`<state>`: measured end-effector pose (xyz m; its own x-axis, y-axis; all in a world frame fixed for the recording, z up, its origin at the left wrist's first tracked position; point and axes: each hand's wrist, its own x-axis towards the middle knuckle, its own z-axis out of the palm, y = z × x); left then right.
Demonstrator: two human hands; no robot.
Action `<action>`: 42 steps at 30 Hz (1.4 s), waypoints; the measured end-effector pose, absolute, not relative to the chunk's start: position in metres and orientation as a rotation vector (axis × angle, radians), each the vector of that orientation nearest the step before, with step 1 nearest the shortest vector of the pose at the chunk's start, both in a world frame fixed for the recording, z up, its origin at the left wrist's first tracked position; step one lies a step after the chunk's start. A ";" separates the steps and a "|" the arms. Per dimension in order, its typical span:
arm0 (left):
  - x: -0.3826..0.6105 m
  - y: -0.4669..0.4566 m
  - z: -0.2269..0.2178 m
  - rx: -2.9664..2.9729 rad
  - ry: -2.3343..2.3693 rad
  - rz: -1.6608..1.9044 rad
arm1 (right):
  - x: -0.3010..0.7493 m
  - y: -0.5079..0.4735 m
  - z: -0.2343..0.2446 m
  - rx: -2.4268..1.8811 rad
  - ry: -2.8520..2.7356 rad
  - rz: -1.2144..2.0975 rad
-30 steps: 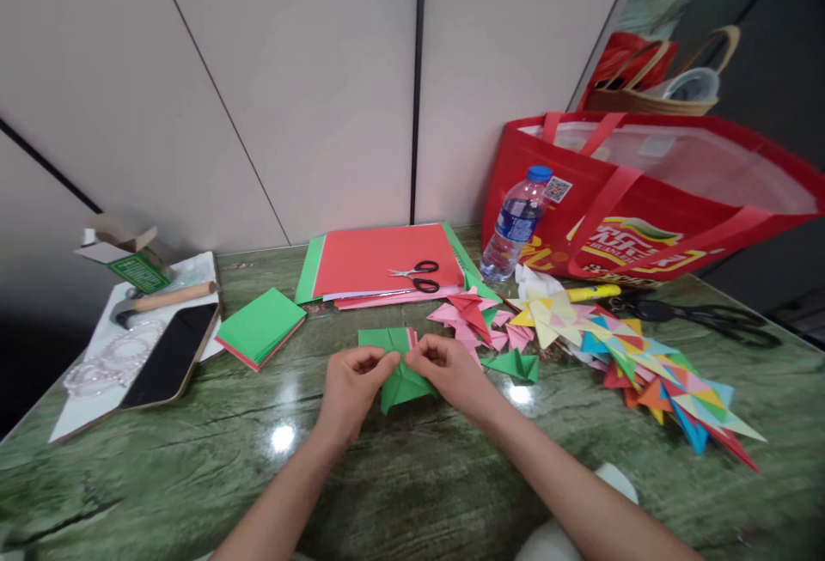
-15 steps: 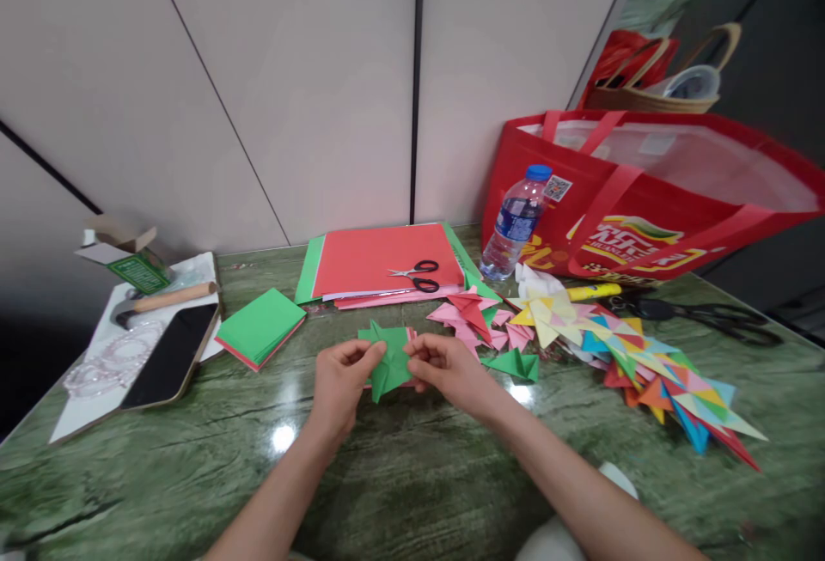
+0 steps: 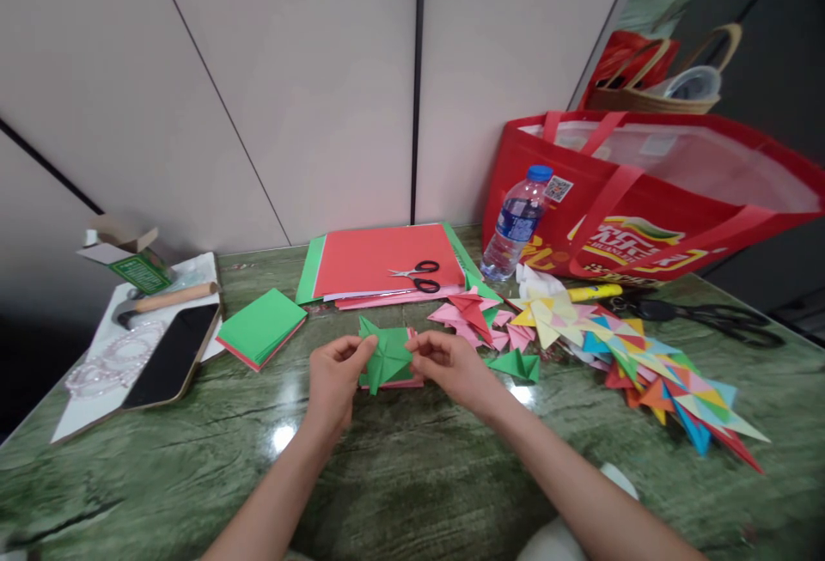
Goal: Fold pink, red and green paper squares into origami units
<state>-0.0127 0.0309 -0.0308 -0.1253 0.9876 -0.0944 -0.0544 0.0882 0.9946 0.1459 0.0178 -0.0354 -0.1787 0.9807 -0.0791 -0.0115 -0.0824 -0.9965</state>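
A green sheet of origami paper (image 3: 385,358), creased and partly folded with pointed corners, is held between my two hands. My left hand (image 3: 336,369) pinches its left side between thumb and fingers. At its right edge my right hand (image 3: 448,365) pinches with thumb and forefinger. Below the folded paper lies a small stack of paper squares (image 3: 407,383), mostly covered, with pink edges showing. A folded green piece (image 3: 516,365) rests just right of my right hand, near several pink and red folded pieces (image 3: 475,318).
Small scissors (image 3: 422,276) lie on red paper sheets (image 3: 380,256) at the back. Left are a green paper stack (image 3: 263,326), a phone (image 3: 171,356) and a hammer (image 3: 168,303). Right are a water bottle (image 3: 517,223), a red bag (image 3: 644,200) and a multicoloured chain of folded paper (image 3: 650,359).
My left hand has shifted slightly left and turned the green paper, which now lies flatter and shows more of its creased face. My right hand stays nearly in place.
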 end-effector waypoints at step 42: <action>-0.010 0.018 -0.036 2.284 1.295 1.062 | 0.142 0.020 -0.047 -1.190 -1.290 1.283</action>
